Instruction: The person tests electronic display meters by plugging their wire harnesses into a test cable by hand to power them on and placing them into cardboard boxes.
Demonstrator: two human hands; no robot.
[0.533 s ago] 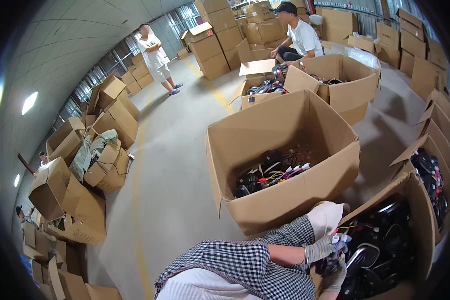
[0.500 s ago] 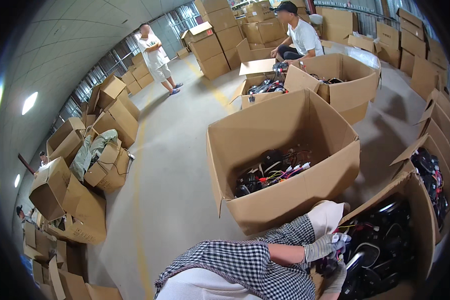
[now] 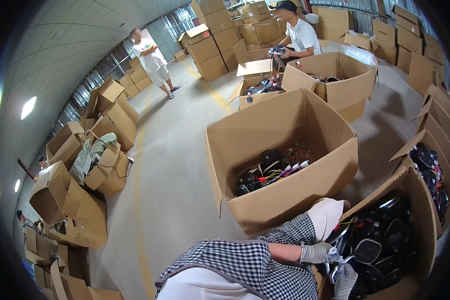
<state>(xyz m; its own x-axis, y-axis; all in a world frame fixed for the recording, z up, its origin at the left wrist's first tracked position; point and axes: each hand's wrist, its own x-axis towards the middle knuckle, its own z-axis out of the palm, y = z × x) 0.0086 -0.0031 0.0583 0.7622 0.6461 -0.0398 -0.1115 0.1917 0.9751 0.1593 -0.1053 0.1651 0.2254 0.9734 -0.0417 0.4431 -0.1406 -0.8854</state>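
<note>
My left hand [image 3: 319,253], in a whitish glove, reaches across the near edge of a cardboard box of black parts at the lower right. Its fingers look curled, and what they hold, if anything, is hidden. Close below it, my right hand [image 3: 346,281], also gloved, is bent inward with its fingers closed; I cannot make out what is in them. Around both hands lie glossy black rounded parts [image 3: 369,250], some with silver rims. A few thin coloured wires show near the box's far side. The cardboard box [image 3: 419,220] surrounds the pile.
A large open carton [image 3: 290,195] stands ahead, with black parts and wires with white connectors at its bottom. Another box of parts [image 3: 427,165] is at the right. Farther off, a crouching person [image 3: 302,37] holds wired parts; another person [image 3: 152,57] stands. Stacked cartons [image 3: 75,210] line the left.
The white connectors and wires that were at my left hand no longer show there. Both hands sit slightly lower. The crouching person has lifted a bundle of wired parts.
</note>
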